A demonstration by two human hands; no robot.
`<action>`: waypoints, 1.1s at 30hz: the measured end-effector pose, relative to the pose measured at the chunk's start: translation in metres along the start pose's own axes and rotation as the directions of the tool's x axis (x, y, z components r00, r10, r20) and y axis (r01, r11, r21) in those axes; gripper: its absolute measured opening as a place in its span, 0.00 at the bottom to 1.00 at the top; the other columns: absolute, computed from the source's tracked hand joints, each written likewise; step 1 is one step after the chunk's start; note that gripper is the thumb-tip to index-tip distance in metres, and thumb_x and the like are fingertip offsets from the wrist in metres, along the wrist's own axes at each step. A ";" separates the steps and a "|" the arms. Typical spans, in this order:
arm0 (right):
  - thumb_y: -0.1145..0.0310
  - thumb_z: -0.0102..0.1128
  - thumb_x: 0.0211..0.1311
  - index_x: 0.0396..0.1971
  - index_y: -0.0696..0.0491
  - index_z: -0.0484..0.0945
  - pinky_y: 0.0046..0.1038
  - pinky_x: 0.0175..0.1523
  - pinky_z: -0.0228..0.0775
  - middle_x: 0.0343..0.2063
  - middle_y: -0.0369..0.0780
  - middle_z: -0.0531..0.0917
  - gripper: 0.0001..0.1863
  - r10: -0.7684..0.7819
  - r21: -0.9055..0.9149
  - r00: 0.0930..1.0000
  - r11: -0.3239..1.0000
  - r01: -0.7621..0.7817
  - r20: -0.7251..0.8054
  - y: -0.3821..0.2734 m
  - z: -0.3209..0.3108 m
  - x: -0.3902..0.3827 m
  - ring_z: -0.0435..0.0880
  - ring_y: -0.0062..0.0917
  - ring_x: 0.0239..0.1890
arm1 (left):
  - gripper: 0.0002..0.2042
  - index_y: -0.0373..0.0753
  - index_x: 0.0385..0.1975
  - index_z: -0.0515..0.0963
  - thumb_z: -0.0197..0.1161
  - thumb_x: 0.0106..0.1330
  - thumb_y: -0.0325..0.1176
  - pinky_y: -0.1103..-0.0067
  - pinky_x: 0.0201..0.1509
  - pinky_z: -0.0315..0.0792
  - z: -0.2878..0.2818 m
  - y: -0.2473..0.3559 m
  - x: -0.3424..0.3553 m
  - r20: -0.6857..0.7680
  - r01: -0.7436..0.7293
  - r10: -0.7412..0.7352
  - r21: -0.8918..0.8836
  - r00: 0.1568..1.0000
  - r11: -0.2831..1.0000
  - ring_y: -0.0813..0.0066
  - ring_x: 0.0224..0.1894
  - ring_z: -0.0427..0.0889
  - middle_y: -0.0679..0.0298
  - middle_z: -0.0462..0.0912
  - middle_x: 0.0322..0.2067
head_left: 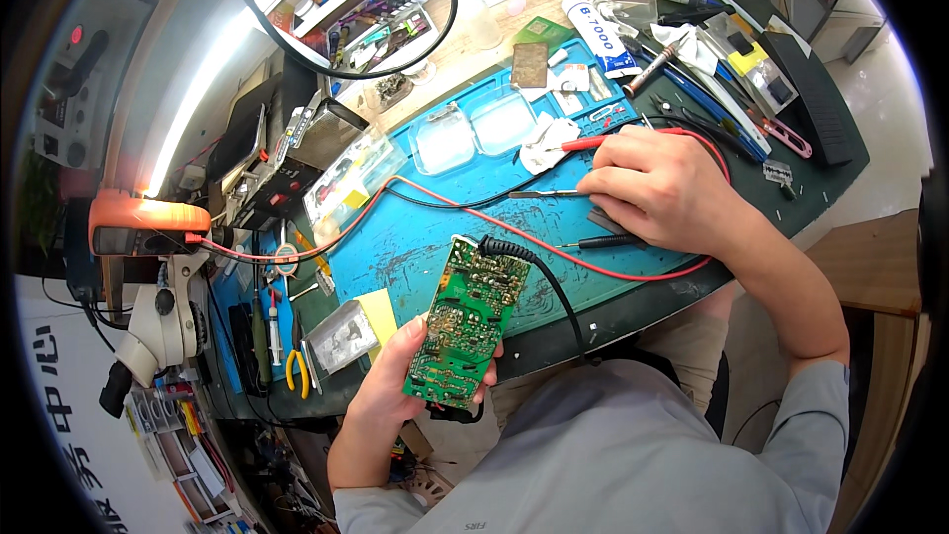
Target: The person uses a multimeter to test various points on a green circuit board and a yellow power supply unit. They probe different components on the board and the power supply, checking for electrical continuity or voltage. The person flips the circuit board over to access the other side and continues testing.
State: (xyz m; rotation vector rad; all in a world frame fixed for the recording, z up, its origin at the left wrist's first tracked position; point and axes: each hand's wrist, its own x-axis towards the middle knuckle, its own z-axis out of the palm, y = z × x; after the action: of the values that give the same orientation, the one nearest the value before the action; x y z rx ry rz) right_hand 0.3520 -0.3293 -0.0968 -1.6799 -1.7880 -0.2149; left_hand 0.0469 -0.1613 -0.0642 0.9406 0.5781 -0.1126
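My left hand (393, 364) grips a green circuit board (463, 326) by its lower end, solder side up, above the bench's front edge. A thick black cable (561, 289) leaves the board's upper end and hangs toward my lap. Over the mat, my right hand (660, 183) pinches a slim metal tool (542, 195) pointing left; its exact kind is unclear. Just behind those fingers is a red test probe (581, 143), its tip by a crumpled white tissue (550, 134). Below the hand lies a black test probe (608, 241) on the mat.
An orange multimeter (148, 225) stands at left, its red and black leads crossing the blue mat (395, 257). A ring-shaped magnifier (371, 72) hangs above the back. Clear plastic cases (443, 141), a glue tube (598, 35), pliers (297, 373) and a utility knife (788, 136) lie around.
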 end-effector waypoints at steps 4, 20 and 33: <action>0.74 0.72 0.53 0.33 0.53 0.84 0.32 0.38 0.77 0.31 0.36 0.81 0.07 -0.001 0.011 1.000 1.000 0.001 0.001 0.000 -0.001 -0.001 0.83 0.31 0.35 | 0.38 0.32 0.68 0.67 0.46 0.76 0.64 0.71 0.31 0.82 0.000 -0.001 0.000 -0.009 0.006 -0.006 -0.010 1.000 1.000 0.64 0.36 0.86 0.46 0.81 0.44; 0.72 0.70 0.55 0.33 0.51 0.84 0.32 0.39 0.78 0.32 0.35 0.81 0.06 0.009 -0.006 1.000 1.000 -0.009 0.014 0.000 -0.001 -0.001 0.83 0.30 0.37 | 0.36 0.31 0.69 0.64 0.62 0.74 0.54 0.71 0.48 0.82 0.005 -0.001 -0.011 -0.012 -0.126 0.130 0.176 0.991 0.976 0.66 0.48 0.86 0.54 0.81 0.53; 0.72 0.71 0.55 0.33 0.52 0.85 0.31 0.39 0.78 0.33 0.35 0.83 0.06 0.013 -0.023 1.000 1.000 -0.012 0.027 -0.004 -0.004 0.003 0.84 0.30 0.37 | 0.32 0.35 0.53 0.81 0.84 0.48 0.40 0.72 0.39 0.82 0.025 -0.015 -0.012 0.500 -0.388 0.722 0.858 0.478 -0.338 0.60 0.41 0.86 0.54 0.84 0.46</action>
State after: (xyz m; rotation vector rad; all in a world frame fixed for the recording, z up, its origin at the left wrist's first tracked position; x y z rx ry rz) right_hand 0.3502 -0.3292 -0.0909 -1.7169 -1.8005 -0.2084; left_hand 0.0418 -0.1915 -0.0574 2.6793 0.0211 0.7617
